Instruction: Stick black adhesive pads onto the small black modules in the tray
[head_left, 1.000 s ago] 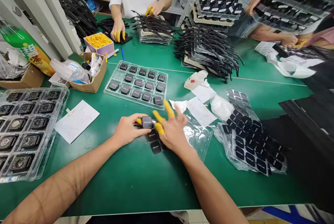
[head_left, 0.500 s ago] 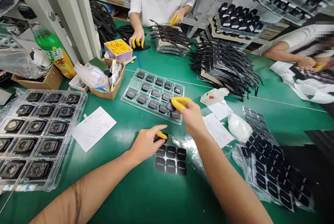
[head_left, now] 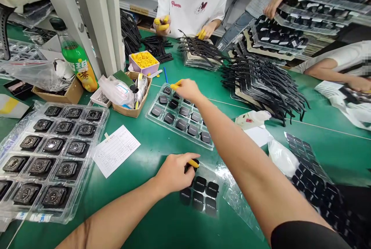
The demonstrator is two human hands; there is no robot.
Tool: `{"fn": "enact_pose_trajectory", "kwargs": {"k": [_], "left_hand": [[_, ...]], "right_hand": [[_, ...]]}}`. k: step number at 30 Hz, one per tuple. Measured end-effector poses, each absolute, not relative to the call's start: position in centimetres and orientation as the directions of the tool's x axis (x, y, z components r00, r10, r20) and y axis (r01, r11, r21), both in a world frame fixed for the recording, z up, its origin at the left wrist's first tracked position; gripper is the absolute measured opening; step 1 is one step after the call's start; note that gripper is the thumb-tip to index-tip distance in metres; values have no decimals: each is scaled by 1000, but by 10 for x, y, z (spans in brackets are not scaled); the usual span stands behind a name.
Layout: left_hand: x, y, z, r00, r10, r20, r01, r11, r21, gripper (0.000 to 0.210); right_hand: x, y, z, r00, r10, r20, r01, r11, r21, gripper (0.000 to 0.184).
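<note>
My right hand reaches over the back left of a clear plastic tray. Its yellow-cotted fingertips are closed together just above the back row of watch cases; whatever is between them is hidden. Dark square watch cases fill the front rows, their plain faces up. Nearer me, my left hand pinches the upper left of a clear sheet of black square stickers. A yellow finger cot covers one of its fingertips, with a dark square partly hidden beneath it.
On the left lies a larger tray of watch bodies beside a paper form. Behind stand a cardboard box, a bottle and a pink box of yellow finger cots. Black straps are stacked at right. Co-workers sit opposite and at right.
My right hand has moved from the tray's right side to its back left. My left hand stays on the sticker sheet. The view has shifted, and the co-worker opposite has raised a hand.
</note>
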State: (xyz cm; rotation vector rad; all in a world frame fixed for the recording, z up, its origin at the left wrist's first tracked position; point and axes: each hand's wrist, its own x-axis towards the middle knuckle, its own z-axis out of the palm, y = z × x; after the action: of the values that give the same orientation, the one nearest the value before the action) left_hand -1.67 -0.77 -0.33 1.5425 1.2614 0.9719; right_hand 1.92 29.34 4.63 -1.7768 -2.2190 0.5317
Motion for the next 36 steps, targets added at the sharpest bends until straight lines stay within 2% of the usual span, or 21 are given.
{"fn": "enact_pose_trajectory", "kwargs": {"k": [3,6,13,17,19,22,25,28,31,34,36], "left_hand": [[-17,-6,-2,179,984,28,272,-77,959,53],[-16,-5,-4,163,986,35,251,-76,965,53],[-16,-4,-10,117,993,6,257,-36,966,49],[-15,-1,-6,97,994,-48,219,26,975,48],[-14,-1,-3,89,992,-90,190,71,979,44],[-12,-1,1,108,989,-100,181,79,980,32],[-12,-2,4,77,990,-116,181,100,978,48],[-13,-3,7,65,989,-130,183,116,976,61],[-14,-4,11,104,990,-100,208,77,975,57],[-14,-4,13,114,991,-64,239,35,970,49],[-14,-2,12,110,992,-68,248,39,968,48]], "right_hand": [[-1,293,29,-220,973,-73,868,161,-470,30],[-14,294,26,-190,979,-71,813,117,-571,28],[14,242,62,-261,962,-86,433,37,-901,27],[80,145,68,-249,966,-67,249,-3,-968,22],[113,95,59,-207,975,-78,213,-33,-976,24],[146,45,41,-204,962,-180,135,-155,-979,32],[159,28,29,-166,969,-185,128,-164,-978,31],[161,26,24,-158,983,-93,189,-62,-980,20],[159,26,17,-181,983,-12,256,36,-966,11],[154,23,8,-159,987,19,286,64,-956,16],[155,21,9,-150,984,98,355,146,-923,21]]}}
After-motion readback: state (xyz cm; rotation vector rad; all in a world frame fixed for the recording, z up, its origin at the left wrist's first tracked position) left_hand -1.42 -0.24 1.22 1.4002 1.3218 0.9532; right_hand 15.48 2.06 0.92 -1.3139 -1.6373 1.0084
